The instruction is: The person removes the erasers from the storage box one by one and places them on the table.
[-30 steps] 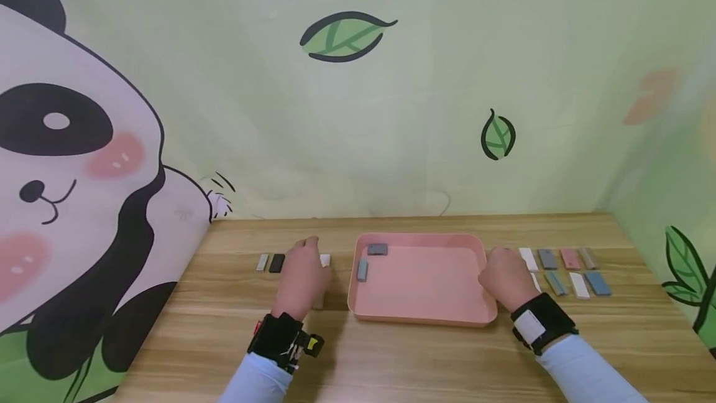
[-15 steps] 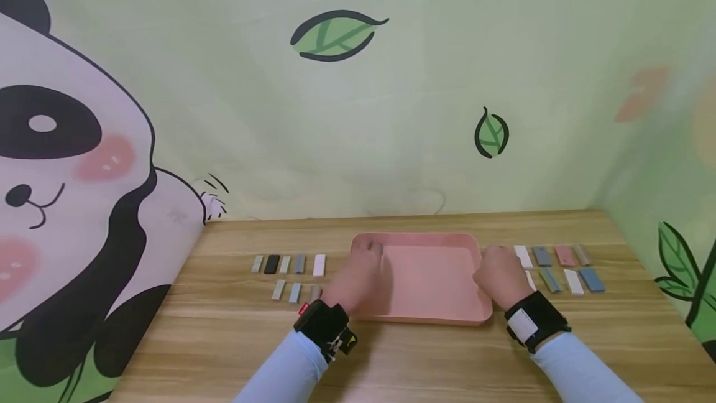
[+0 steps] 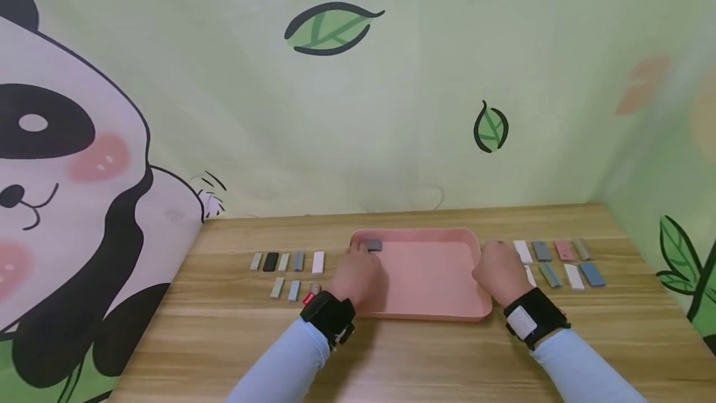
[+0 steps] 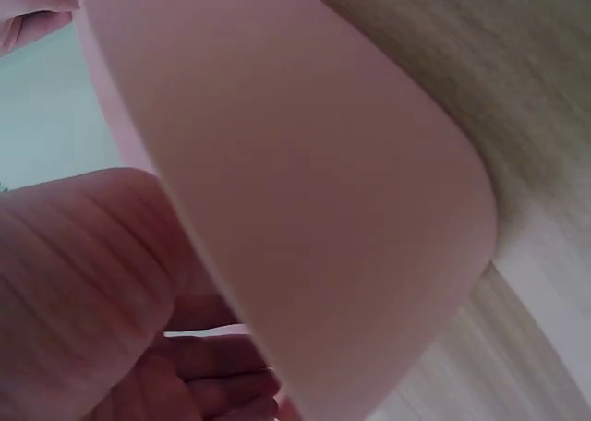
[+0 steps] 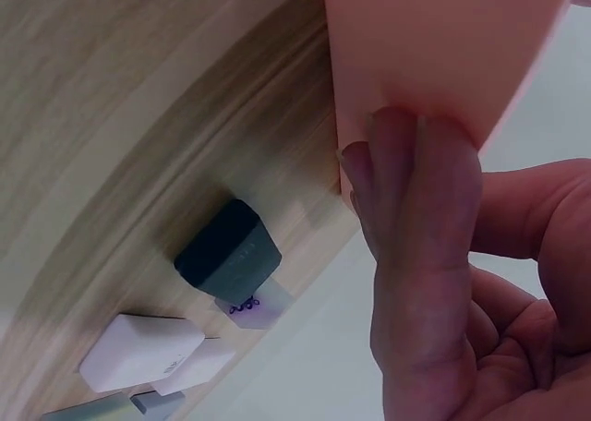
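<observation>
A shallow pink tray (image 3: pixel 427 318) lies on the wooden table. My right hand (image 3: pixel 500 273) grips its right wall; in the right wrist view the curled fingers (image 5: pixel 425 218) press the outside and the thumb is on the inner side. My left hand (image 3: pixel 355 275) reaches over the tray's left wall, fingers down inside the left end. In the left wrist view the wall (image 4: pixel 305 190) hides part of those curled fingers, and whatever may be between them cannot be made out. A grey block (image 3: pixel 373 245) lies in the tray's back left corner, just beyond the left fingertips.
Left of the tray, small blocks lie in two rows, among them a black block (image 3: pixel 271 261) and a white block (image 3: pixel 318 262). More rows stand at right, with a pink block (image 3: pixel 564 250) and a blue block (image 3: pixel 592 273). A printed wall (image 3: pixel 425 79) rises behind.
My left hand has moved right from the left-hand blocks into the tray's left end, then shifted slightly. The right hand has kept its grip on the tray wall.
</observation>
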Demonstrator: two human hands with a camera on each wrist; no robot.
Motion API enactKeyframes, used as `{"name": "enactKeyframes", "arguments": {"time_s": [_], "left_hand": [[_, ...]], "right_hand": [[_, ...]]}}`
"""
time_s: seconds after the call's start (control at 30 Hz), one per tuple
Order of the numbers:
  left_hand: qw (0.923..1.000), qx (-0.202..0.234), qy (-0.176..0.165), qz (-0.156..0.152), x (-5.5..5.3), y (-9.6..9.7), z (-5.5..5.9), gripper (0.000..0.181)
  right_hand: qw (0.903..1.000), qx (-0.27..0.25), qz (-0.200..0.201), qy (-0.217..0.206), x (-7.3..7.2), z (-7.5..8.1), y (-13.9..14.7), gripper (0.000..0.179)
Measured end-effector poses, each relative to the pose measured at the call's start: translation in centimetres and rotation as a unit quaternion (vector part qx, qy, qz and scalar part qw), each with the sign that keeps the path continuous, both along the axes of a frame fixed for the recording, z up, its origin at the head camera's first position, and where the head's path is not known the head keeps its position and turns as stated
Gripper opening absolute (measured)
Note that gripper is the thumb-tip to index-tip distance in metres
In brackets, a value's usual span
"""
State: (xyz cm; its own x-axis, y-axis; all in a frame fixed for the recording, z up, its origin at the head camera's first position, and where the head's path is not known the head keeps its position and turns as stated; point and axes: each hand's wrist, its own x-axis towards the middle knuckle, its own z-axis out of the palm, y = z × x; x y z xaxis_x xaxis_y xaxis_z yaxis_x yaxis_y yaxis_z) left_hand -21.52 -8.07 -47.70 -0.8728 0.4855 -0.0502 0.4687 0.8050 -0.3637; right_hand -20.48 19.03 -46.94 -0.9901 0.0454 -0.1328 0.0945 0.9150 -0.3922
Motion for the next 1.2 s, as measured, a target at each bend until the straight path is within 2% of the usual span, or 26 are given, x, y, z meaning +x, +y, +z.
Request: {"name": "enactKeyframes", "arguments": {"time_s": [0.17, 0.3, 0.4, 0.5, 0.6, 0.7, 0.77, 0.83, 0.9, 0.97, 1.03, 1.13, 1.2], "left_hand": [[0.9979, -0.044, -0.019, 0.044, -0.1, 0.7, 0.0, 0.036], [0.9941, -0.076, -0.029, 0.071, -0.1, 1.3, 0.2, 0.037], [0.9926, -0.089, -0.03, 0.078, -0.1, 1.5, 0.2, 0.033], [0.993, -0.094, -0.019, 0.069, -0.1, 1.5, 0.1, 0.03], [0.9961, -0.073, 0.0, 0.048, 0.0, 1.2, 0.0, 0.025], [0.9993, -0.025, 0.012, 0.023, -0.1, 0.6, -0.2, 0.021], [0.9997, 0.022, 0.001, 0.009, -0.1, 0.1, -0.1, 0.018], [0.9956, 0.087, -0.035, 0.006, -0.2, -0.5, 0.1, 0.015], [0.9827, 0.165, -0.084, 0.009, -0.3, -1.0, 0.3, 0.012], [0.9614, 0.237, -0.139, 0.022, -0.5, -1.4, 0.5, 0.012], [0.9378, 0.297, -0.175, 0.04, -0.5, -1.8, 0.6, 0.02], [0.9054, 0.37, -0.198, 0.062, -0.3, -2.3, 1.1, 0.037], [0.8882, 0.412, -0.19, 0.071, -0.1, -2.9, 1.6, 0.04]], "right_hand": [[0.9999, -0.003, -0.009, -0.006, 0.1, 0.1, 0.0, 0.009], [0.9998, -0.006, -0.015, -0.012, 0.0, 0.1, -0.1, 0.01], [0.9998, -0.007, -0.017, -0.011, 0.0, 0.1, -0.2, 0.012], [0.9997, -0.009, -0.019, -0.01, -0.1, 0.0, -0.2, 0.013], [0.9999, -0.005, -0.015, -0.002, -0.1, 0.0, -0.1, 0.014], [0.9999, 0.002, -0.009, 0.005, 0.0, -0.1, 0.0, 0.014], [0.9999, 0.002, -0.006, 0.01, 0.0, -0.2, 0.0, 0.014], [0.9999, 0.0, -0.006, 0.01, 0.1, -0.2, 0.0, 0.013], [0.9999, 0.0, -0.007, 0.01, 0.1, -0.2, 0.0, 0.013], [0.9999, -0.001, -0.009, 0.006, 0.2, -0.2, 0.0, 0.013], [0.9999, -0.001, -0.013, 0.001, 0.2, -0.1, -0.1, 0.014], [0.9999, -0.004, -0.015, -0.007, 0.2, -0.1, -0.2, 0.015], [0.9998, -0.005, -0.015, -0.009, 0.2, -0.1, -0.2, 0.014]]}}
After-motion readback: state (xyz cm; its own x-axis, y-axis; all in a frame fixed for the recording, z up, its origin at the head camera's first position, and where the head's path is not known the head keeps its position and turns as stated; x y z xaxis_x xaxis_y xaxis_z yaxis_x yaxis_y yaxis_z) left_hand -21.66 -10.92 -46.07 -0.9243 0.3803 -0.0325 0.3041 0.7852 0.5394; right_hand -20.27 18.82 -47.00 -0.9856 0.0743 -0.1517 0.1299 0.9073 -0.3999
